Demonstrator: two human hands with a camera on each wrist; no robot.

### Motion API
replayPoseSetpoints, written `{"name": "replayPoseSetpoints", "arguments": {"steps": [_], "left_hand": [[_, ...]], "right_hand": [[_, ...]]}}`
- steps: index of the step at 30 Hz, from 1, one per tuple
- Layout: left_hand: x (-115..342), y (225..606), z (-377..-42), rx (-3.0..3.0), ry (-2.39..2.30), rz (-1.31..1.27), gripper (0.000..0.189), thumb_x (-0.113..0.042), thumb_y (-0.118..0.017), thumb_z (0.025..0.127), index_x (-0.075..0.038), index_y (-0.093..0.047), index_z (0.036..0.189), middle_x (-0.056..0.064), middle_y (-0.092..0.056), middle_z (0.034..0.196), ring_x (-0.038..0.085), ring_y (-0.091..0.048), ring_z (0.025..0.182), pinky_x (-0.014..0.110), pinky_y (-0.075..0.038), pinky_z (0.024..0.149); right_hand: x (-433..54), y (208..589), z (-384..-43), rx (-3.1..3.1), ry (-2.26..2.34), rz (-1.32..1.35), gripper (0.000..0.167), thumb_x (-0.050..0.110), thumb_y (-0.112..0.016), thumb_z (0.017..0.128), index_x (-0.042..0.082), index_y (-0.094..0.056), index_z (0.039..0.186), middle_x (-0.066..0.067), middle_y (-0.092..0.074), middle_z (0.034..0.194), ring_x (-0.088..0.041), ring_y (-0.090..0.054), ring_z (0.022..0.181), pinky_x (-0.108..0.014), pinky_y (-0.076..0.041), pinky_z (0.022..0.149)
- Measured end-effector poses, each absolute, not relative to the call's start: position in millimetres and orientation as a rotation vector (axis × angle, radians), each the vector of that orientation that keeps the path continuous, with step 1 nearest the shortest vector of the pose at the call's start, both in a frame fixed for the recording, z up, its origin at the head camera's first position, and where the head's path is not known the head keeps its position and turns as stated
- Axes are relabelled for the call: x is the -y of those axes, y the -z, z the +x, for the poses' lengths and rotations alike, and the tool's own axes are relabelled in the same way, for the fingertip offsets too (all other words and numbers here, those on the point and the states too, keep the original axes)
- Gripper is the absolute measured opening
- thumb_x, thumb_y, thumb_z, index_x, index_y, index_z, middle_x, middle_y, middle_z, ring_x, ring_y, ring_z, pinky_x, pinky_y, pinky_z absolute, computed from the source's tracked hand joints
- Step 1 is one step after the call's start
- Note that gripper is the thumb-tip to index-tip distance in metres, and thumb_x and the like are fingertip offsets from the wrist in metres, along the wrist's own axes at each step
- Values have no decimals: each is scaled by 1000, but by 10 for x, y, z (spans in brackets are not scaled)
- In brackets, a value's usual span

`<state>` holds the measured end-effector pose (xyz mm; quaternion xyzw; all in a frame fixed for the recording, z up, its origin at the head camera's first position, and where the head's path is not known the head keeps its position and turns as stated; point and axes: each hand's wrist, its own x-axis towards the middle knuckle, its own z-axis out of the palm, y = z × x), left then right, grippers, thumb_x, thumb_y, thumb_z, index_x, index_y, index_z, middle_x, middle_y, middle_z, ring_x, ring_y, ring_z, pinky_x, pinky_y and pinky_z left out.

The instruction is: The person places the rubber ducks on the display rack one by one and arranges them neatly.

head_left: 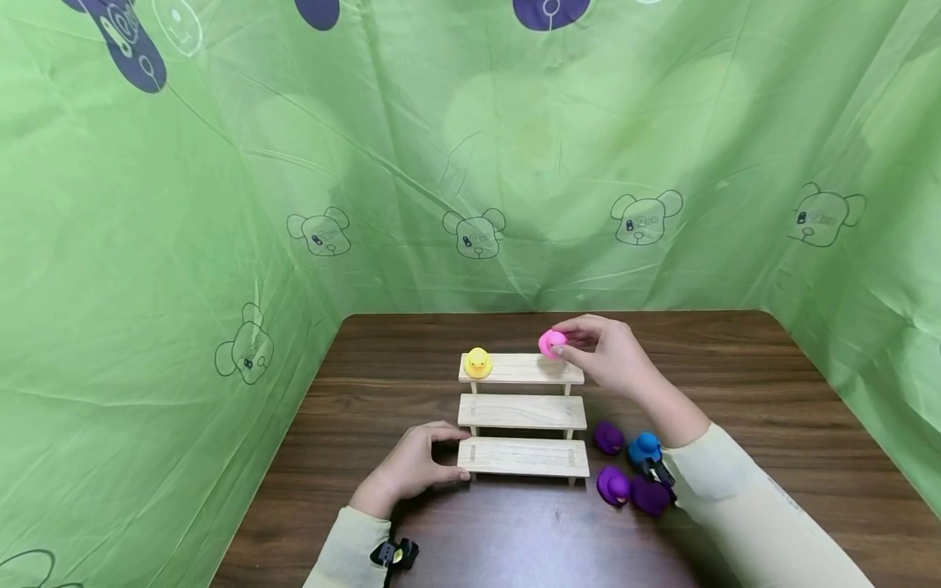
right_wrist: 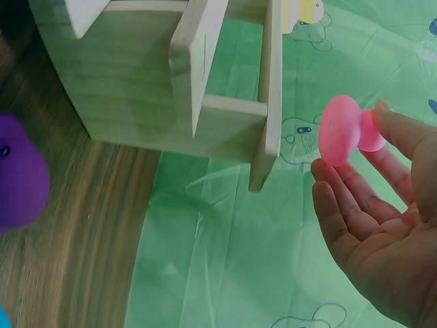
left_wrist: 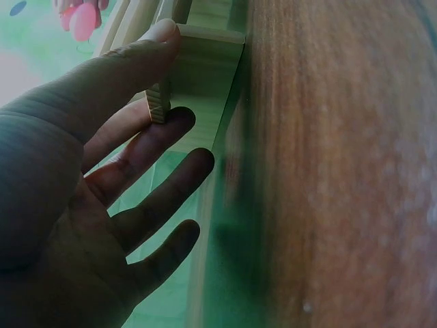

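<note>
Pinching a rounded pink duck (head_left: 547, 344), right fingers (right_wrist: 403, 131) hover; left fingers (left_wrist: 153, 141) grip a grained wooden stand (head_left: 524, 456).

Wooden stand (head_left: 522, 412), head view: to its right, a black device (head_left: 654, 471) partly covers the blue duck (head_left: 644, 445); at its top right end, fingers (head_left: 577, 357) of the right hand (head_left: 612, 353) hide part of the pink duck (head_left: 550, 342); behind it, lettering on the bear prints (head_left: 478, 237) is illegible. Right wrist: beside it, the left edge crops a purple duck (right_wrist: 20, 178). Left wrist: counter (left_wrist: 355, 191) beside it blurred

Top shelf (head_left: 524, 369): room beside yellow duck (head_left: 478, 364)
</note>
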<state>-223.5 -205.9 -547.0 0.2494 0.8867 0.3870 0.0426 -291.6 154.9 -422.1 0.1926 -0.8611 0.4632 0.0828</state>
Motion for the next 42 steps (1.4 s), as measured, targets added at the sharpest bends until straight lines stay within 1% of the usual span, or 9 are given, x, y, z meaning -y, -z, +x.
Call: {"name": "replayPoseSetpoints", "arguments": {"steps": [5, 12, 15, 21, 26, 29, 32, 38, 42], "left_hand": [[2049, 5452, -2240, -2706, -1175, 739, 53, -28, -97, 76, -20, -77, 125, -10, -72, 122, 10, -64, 116, 35, -52, 104], [2042, 5428, -2237, -2702, -1191, 741, 53, -27, -97, 76, -19, -77, 124, -6, -73, 122, 13, -65, 116, 38, -53, 104], [2044, 5430, -2241, -2702, -1194, 744, 53, -27, -97, 76, -20, -77, 124, -7, -73, 122, 13, -65, 116, 37, -53, 103], [2043, 5443, -2245, -2706, -1186, 746, 52, -26, -97, 76, -20, -77, 124, -9, -72, 122, 11, -65, 116, 36, -53, 104], [2038, 5445, -2242, -2701, -1182, 716, 53, -27, -97, 76, -21, -77, 125, -11, -71, 122, 9, -64, 117, 35, -51, 106], [2036, 5446, -2238, -2703, -1176, 718, 53, -27, -97, 76, -20, -77, 126, -12, -71, 123, 9, -63, 117, 35, -51, 106], [2036, 5446, -2235, -2703, -1179, 714, 53, -26, -97, 76, -20, -77, 125, -12, -71, 123, 9, -63, 117, 35, -51, 105], [2041, 5450, -2235, -2697, -1186, 703, 53, -25, -97, 76, -21, -77, 124, -10, -72, 123, 9, -63, 117, 35, -51, 106], [2046, 5448, -2237, -2702, -1191, 724, 52, -25, -97, 76, -20, -77, 124, -9, -72, 123, 11, -64, 118, 36, -52, 105]], "right_hand": [[-1461, 4238, -2923, 2592, -1376, 583, 28, 23, -84, 92, 15, -77, 118, -1, -76, 110, -19, -73, 97, -37, -61, 85], [-1335, 4264, -2960, 2597, -1397, 621, 25, 25, -84, 92, 18, -78, 115, 3, -76, 109, -17, -71, 100, -41, -59, 91], [-1286, 4264, -2968, 2614, -1390, 622, 24, 25, -84, 92, 19, -78, 114, 5, -75, 107, -17, -70, 100, -43, -58, 92], [-1215, 4273, -2966, 2674, -1372, 640, 24, 20, -84, 91, 18, -78, 114, 3, -75, 110, -21, -70, 104, -46, -56, 94], [-1200, 4292, -2960, 2708, -1339, 631, 25, 19, -85, 90, 18, -78, 115, 2, -75, 111, -26, -68, 109, -50, -54, 99], [-1204, 4317, -2962, 2725, -1314, 650, 25, 19, -84, 91, 17, -78, 116, 2, -75, 113, -26, -67, 112, -52, -52, 102], [-1195, 4330, -2964, 2731, -1302, 679, 24, 22, -83, 93, 18, -78, 116, 3, -75, 113, -25, -66, 113, -52, -51, 104], [-1170, 4350, -2973, 2736, -1312, 710, 24, 22, -83, 93, 18, -78, 116, 3, -75, 111, -27, -66, 114, -57, -49, 105], [-1152, 4356, -2995, 2742, -1292, 724, 23, 20, -83, 93, 17, -78, 115, 3, -75, 108, -26, -67, 111, -55, -50, 105]]}}
